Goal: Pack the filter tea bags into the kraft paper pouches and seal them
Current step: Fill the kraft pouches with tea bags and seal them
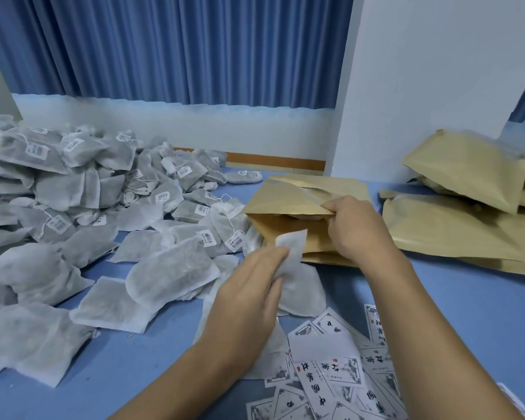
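My left hand (249, 286) holds a white filter tea bag (300, 277) by its upper edge, just below the mouth of a kraft paper pouch (285, 198). My right hand (355, 225) pinches the upper lip of that pouch and keeps its mouth open toward the left. The pouch lies on a short stack of flat kraft pouches (325, 234). A big heap of filter tea bags (88, 207) with barcode tags covers the left of the blue table (452, 304).
Filled kraft pouches (467, 207) are piled at the right by a white pillar (422, 86). Printed paper labels (340, 368) lie scattered near the front edge between my forearms. A blue curtain hangs behind the table.
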Motion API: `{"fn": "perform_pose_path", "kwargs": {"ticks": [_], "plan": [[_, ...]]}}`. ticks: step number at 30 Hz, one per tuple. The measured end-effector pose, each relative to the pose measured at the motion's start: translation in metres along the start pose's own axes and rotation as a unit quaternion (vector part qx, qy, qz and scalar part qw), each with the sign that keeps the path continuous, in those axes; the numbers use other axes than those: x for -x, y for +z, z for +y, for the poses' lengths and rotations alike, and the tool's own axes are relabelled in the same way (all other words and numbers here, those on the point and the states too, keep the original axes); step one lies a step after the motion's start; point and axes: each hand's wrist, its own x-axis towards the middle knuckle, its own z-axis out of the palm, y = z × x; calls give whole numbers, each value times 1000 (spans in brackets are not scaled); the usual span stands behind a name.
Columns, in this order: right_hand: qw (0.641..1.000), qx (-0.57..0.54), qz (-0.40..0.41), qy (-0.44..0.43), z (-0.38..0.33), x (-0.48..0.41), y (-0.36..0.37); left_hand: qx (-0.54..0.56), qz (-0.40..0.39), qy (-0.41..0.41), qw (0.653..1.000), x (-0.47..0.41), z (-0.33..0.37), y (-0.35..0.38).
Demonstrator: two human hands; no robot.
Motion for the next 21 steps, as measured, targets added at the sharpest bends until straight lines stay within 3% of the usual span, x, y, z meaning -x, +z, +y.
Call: {"fn": "perform_pose_path", "kwargs": {"ticks": [2,4,7,9,11,15,18,21], "plan": [[1000,0,-4,-7,-2,0,-1,11,42,60,997,-17,3,7],[1000,-3,-8,-17,-4,1,-3,38,28,38,998,-41,8,20],[999,-26,-8,-35,-7,3,-5,37,-17,-120,992,-83,2,50],[998,-34,-2,-46,-9,3,-6,37,-62,-257,964,-112,-3,67],[999,-25,3,-40,-11,3,-5,33,-125,-286,949,-135,-4,79],[999,1,32,-17,-4,4,1,-60,-263,-196,943,-127,7,93],[1000,3,23,-12,2,3,1,-227,-256,-59,938,-79,16,86],[1000,0,-1,-4,3,3,1,-234,-261,7,937,-22,22,65]]}}
